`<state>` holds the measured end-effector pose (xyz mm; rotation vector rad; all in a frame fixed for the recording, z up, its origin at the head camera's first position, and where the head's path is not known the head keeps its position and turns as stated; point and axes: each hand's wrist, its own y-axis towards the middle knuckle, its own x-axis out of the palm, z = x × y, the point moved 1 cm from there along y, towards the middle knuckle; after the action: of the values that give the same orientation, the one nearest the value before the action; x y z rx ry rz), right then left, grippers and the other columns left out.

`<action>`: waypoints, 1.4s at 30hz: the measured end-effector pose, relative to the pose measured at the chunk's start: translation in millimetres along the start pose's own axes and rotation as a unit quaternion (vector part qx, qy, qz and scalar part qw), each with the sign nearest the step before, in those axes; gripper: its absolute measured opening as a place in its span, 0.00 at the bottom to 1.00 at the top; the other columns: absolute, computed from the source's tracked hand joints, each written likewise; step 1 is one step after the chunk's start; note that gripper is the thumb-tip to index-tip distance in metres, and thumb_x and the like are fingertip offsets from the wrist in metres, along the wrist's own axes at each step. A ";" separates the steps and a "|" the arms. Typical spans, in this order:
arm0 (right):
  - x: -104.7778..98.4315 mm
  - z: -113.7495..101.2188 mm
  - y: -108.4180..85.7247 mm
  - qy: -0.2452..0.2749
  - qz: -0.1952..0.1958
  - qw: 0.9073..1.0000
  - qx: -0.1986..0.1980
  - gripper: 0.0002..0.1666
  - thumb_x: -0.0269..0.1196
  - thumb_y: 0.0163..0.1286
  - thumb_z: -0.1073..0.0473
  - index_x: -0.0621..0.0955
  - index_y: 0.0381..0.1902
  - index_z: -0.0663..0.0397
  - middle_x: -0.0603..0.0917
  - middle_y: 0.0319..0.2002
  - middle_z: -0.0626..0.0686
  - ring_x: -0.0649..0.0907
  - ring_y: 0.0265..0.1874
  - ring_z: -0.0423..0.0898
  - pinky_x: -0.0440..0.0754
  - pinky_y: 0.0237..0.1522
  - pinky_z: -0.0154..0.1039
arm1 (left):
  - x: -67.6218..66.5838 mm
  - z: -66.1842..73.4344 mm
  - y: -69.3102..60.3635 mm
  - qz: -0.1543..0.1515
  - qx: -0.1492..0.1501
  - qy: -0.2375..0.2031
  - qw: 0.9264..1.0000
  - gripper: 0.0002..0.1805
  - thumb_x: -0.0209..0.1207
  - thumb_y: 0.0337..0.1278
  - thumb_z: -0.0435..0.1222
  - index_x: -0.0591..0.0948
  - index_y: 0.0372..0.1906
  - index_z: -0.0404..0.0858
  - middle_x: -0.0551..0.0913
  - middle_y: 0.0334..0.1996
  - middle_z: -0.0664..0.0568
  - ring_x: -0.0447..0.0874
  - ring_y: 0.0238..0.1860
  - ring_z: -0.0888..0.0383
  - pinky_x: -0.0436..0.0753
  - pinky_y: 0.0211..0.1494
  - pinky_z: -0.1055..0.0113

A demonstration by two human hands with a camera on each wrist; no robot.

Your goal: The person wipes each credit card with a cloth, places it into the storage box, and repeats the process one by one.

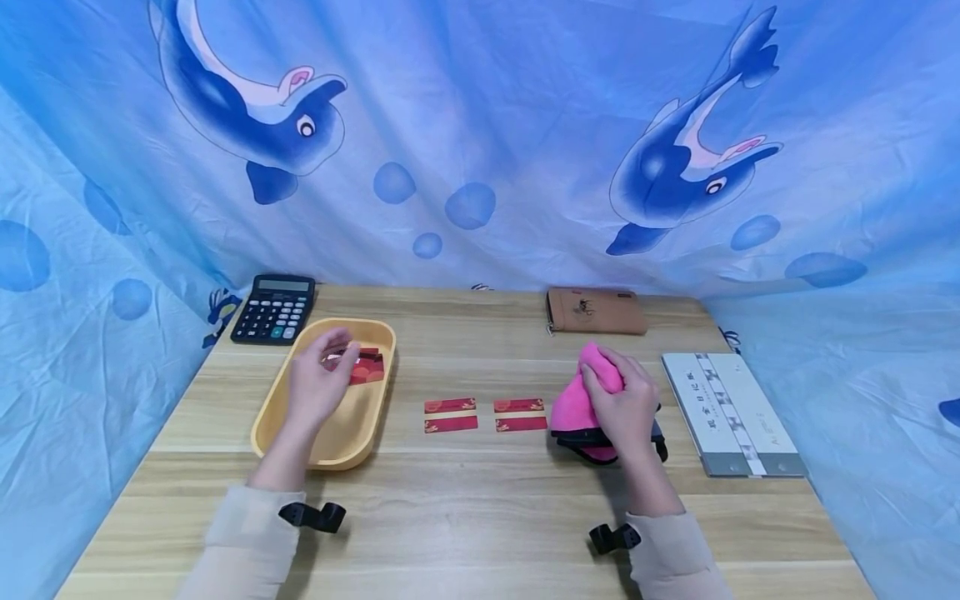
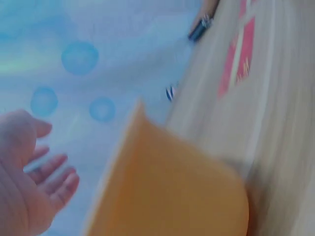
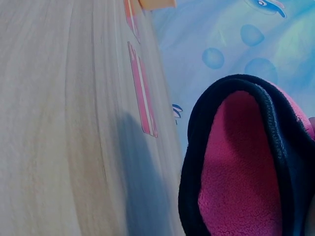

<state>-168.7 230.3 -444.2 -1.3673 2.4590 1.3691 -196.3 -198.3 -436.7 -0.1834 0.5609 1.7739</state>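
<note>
Head view first: the right hand [image 1: 628,408] has a firm, fisted grip on the pink cloth [image 1: 572,408], which sits bunched at the right of the table [image 1: 465,517], its dark trim hanging lowest. Just beside it lie two striped red cards [image 1: 450,407], flat and side by side. Across the way, the left hand [image 1: 318,379] hovers over the tan tray [image 1: 345,429], fingers gently curved, thumb standing apart. More red cards [image 1: 369,371] lie in that tray; whether a fingertip brushes them, I cannot tell from up here.

How to do this bit well? I'd keep the cloth gathered tight in the right hand, its loose edge lifted clear of the nearby cards so nothing gets dragged, and bring the left hand in from above, off the tray's rim.

Over to the left wrist, blurry: it gives what the head view can't, the palm side, with the fingers loose, spaced and nothing between them. The tray wall looms close, but its contents are out of sight.

And the right wrist: here's the cloth's fleecy pink inside, folded like a pocket within dark edging. A long shadow stretches beside it, while the gripping fingers are mostly out of frame.
</note>
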 end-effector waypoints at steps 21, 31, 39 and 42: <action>-4.6 1.7 1.3 0.007 0.005 1.000 0.004 0.22 0.77 0.56 0.64 0.87 0.50 0.61 0.89 0.42 0.61 0.86 0.39 0.57 0.73 0.34 0.27 | 73.2 24.0 -53.7 -0.216 0.082 0.003 0.973 0.27 0.69 0.62 0.41 0.79 0.64 0.40 0.80 0.62 0.47 0.78 0.63 0.40 0.78 0.65 0.44; -3.7 3.3 -0.4 0.008 -0.004 1.000 0.003 0.23 0.78 0.56 0.64 0.87 0.51 0.61 0.89 0.43 0.60 0.87 0.39 0.56 0.72 0.36 0.24 | 98.8 -11.1 -64.9 -0.192 0.108 0.023 0.975 0.31 0.73 0.55 0.37 0.78 0.63 0.32 0.81 0.60 0.41 0.77 0.63 0.43 0.72 0.70 0.46; -0.8 7.6 -1.4 0.005 0.007 1.000 -0.019 0.23 0.78 0.55 0.65 0.88 0.50 0.60 0.89 0.42 0.60 0.87 0.39 0.57 0.75 0.36 0.28 | 107.3 -28.8 -63.5 -0.198 0.102 0.094 0.970 0.35 0.78 0.47 0.35 0.78 0.62 0.33 0.79 0.60 0.41 0.73 0.64 0.42 0.70 0.71 0.47; 0.6 9.1 -1.9 0.005 0.011 1.000 -0.029 0.22 0.78 0.54 0.66 0.88 0.49 0.61 0.89 0.41 0.60 0.87 0.38 0.57 0.75 0.36 0.28 | 106.2 -29.3 -61.6 -0.196 0.104 0.099 0.970 0.34 0.78 0.46 0.34 0.79 0.61 0.32 0.80 0.58 0.40 0.75 0.62 0.42 0.71 0.70 0.46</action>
<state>-171.1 235.7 -451.4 -1.3652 2.4662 1.4520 -172.8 -108.6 -522.4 -0.3050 0.7913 1.3127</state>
